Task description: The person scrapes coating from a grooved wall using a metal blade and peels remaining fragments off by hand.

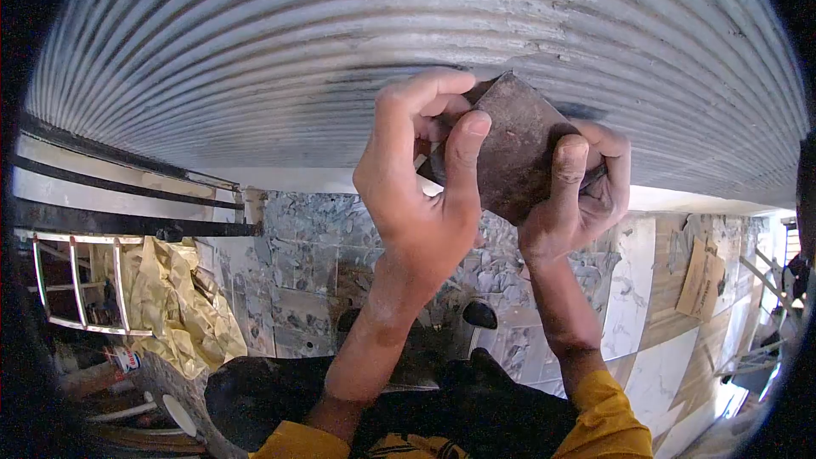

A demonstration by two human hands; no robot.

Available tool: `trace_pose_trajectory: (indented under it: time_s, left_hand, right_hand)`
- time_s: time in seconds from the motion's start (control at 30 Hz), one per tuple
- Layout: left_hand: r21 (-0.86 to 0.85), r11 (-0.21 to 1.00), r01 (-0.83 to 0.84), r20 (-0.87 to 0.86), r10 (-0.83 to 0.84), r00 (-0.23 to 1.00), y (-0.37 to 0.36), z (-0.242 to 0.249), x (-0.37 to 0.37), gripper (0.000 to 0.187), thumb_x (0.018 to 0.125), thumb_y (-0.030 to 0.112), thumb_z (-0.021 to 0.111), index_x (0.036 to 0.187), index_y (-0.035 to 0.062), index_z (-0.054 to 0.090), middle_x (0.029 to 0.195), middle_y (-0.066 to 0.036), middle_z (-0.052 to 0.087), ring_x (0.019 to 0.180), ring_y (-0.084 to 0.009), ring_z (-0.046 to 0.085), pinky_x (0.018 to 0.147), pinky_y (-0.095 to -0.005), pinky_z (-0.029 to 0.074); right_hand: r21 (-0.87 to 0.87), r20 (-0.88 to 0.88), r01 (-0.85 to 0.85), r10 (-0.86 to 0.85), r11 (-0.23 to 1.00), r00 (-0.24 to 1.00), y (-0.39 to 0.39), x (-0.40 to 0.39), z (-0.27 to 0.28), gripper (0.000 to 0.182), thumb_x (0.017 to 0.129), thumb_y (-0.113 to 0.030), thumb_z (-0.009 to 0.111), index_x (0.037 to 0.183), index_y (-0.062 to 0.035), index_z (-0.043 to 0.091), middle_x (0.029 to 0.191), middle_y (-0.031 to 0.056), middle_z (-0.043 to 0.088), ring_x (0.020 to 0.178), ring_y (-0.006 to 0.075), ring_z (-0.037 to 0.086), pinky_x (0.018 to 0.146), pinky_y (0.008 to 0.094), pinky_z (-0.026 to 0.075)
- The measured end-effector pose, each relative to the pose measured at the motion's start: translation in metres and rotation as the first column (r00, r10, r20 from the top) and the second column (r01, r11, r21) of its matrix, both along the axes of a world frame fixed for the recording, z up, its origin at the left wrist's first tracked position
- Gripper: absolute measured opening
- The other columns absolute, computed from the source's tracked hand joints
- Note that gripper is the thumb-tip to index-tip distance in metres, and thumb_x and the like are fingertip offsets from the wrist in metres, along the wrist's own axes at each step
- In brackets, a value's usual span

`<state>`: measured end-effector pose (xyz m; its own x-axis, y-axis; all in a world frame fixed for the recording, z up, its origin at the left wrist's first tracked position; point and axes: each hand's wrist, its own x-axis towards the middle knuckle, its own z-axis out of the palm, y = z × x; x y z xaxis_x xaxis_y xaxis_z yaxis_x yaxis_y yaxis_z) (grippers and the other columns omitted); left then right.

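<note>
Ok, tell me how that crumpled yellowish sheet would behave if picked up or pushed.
The crumpled yellowish sheet would probably flop and fold, given its many creases. It looks thin, so it is likely light for its bulk. Its uneven, angular folds suggest it would crumple rather than roll.

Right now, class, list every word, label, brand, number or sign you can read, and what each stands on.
Nothing can be read for certain.
Brown cardboard: dark print, too blurred to read.
Red-and-white label, lower left: too small to read.
Yellow shirt: dark marks, no legible words.
Dark square piece: no lettering visible.
</note>
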<state>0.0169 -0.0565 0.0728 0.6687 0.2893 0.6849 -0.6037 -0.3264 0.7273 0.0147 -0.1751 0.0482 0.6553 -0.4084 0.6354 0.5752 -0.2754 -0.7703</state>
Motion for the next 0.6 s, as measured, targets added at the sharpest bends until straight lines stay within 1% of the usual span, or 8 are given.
trace_pose_trajectory:
  time_s: [0.1,0.2,0.27,0.3,0.37,0.4,0.47,0.6]
  left_hand:
    - [0.016,1.000,-0.006,0.017,0.006,1.000,0.001,-0.001,0.001,0.022,0.090,0.009,0.067,0.110,0.0044,0.060,0.083,-0.006,0.064,0.066,-0.0111,0.056,0.061,-0.0248,0.043]
    - [-0.026,0.999,0.026,0.046,-0.025,0.999,0.000,-0.001,0.004,0.020,0.090,0.006,0.066,0.109,0.0032,0.061,0.085,-0.007,0.064,0.068,-0.0141,0.057,0.062,-0.0264,0.045]
    - [0.040,0.999,0.002,0.147,-0.008,0.989,0.001,-0.003,0.009,0.021,0.088,0.001,0.064,0.109,0.0044,0.065,0.087,-0.008,0.064,0.071,-0.0192,0.059,0.063,-0.0281,0.046]
    - [0.035,0.999,0.005,0.146,-0.010,0.989,0.003,-0.002,0.008,0.021,0.088,0.001,0.064,0.109,0.0044,0.065,0.087,-0.008,0.064,0.071,-0.0192,0.059,0.063,-0.0281,0.046]
    - [0.223,0.973,0.057,0.089,-0.078,0.993,0.009,0.002,0.005,0.017,0.090,0.004,0.064,0.107,0.0011,0.064,0.099,-0.011,0.067,0.087,-0.0204,0.062,0.081,-0.0293,0.049]
    - [0.220,0.974,0.058,0.089,-0.079,0.993,0.010,0.003,0.006,0.017,0.090,0.004,0.064,0.107,0.0011,0.064,0.099,-0.011,0.067,0.087,-0.0204,0.062,0.081,-0.0293,0.049]
    - [0.255,0.966,0.031,0.129,-0.066,0.989,0.010,0.003,0.009,0.038,0.081,-0.006,0.062,0.114,0.0108,0.069,0.083,-0.008,0.058,0.071,-0.0225,0.056,0.062,-0.0304,0.046]
    - [0.253,0.967,0.034,0.144,-0.072,0.987,0.010,0.001,0.010,0.042,0.079,-0.006,0.063,0.116,0.0108,0.069,0.080,-0.007,0.054,0.069,-0.0217,0.053,0.061,-0.0299,0.045]
  right_hand:
    - [0.035,-0.011,0.011,-0.011,0.999,1.000,0.003,0.000,0.000,0.023,0.096,-0.023,0.060,0.092,-0.0002,0.059,0.079,0.0022,0.057,0.075,0.0089,0.048,0.072,0.0246,0.039]
    - [0.073,-0.019,0.006,-0.005,0.997,1.000,0.005,-0.001,0.000,0.023,0.097,-0.023,0.060,0.092,-0.0004,0.059,0.081,0.0022,0.056,0.076,0.0090,0.048,0.073,0.0251,0.039]
    - [0.074,0.004,-0.020,0.020,0.997,1.000,0.005,0.000,-0.002,0.023,0.097,-0.022,0.059,0.092,-0.0004,0.058,0.082,0.0020,0.056,0.076,0.0090,0.048,0.072,0.0249,0.039]
    - [0.069,0.004,-0.017,0.017,0.997,1.000,0.004,0.000,-0.002,0.023,0.097,-0.022,0.059,0.092,-0.0004,0.058,0.082,0.0020,0.056,0.076,0.0090,0.048,0.072,0.0249,0.039]
    - [0.045,-0.003,0.004,-0.004,0.999,1.000,0.003,0.000,-0.002,0.023,0.096,-0.023,0.059,0.091,-0.0007,0.058,0.082,0.0019,0.055,0.077,0.0092,0.048,0.072,0.0248,0.039]
    - [0.043,-0.003,0.005,-0.005,0.999,1.000,0.002,0.001,-0.003,0.023,0.096,-0.023,0.059,0.091,-0.0007,0.058,0.082,0.0019,0.055,0.077,0.0092,0.048,0.072,0.0248,0.039]
    - [0.053,-0.008,-0.003,0.004,0.999,1.000,0.001,0.001,-0.004,0.023,0.096,-0.023,0.059,0.091,-0.0007,0.058,0.082,0.0020,0.054,0.078,0.0095,0.047,0.073,0.0250,0.038]
    - [0.024,0.004,0.012,-0.012,1.000,1.000,0.000,-0.001,-0.002,0.023,0.096,-0.023,0.059,0.090,-0.0007,0.057,0.082,0.0023,0.054,0.078,0.0099,0.048,0.074,0.0254,0.039]
